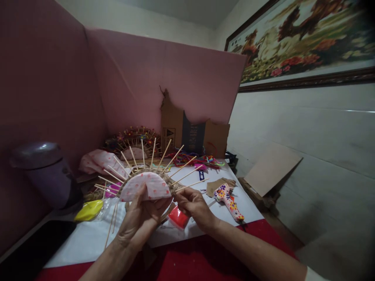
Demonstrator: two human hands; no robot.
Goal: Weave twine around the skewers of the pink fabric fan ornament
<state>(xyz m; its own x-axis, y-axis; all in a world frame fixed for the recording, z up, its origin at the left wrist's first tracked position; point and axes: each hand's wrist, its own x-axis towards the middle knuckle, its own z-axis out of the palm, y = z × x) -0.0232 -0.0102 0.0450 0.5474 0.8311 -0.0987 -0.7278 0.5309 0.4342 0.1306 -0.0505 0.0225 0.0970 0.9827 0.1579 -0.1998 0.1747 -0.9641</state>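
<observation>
A half-round piece [146, 186] covered in white fabric with red dots is held up above the table, its flat side down. Twine is woven around its curved edge, and several thin wooden sticks [154, 153] fan outward from it. My left hand [143, 214] grips the piece from below, thumb on the fabric face, fingers behind. At the right end of the woven edge, my right hand [195, 205] is closed in a pinch by the lowest stick; the twine between its fingertips is hard to make out. A red packet [178, 217] lies beneath, between the hands.
A flower-patterned glue gun [228, 201] lies on torn cardboard [218, 186] at the right. Yellow packet [88, 210], loose sticks [110, 226] and black tablet-like object [38, 246] are at the left. Behind are colourful cords [190, 159], cardboard [172, 121] and similar fan pieces [134, 152].
</observation>
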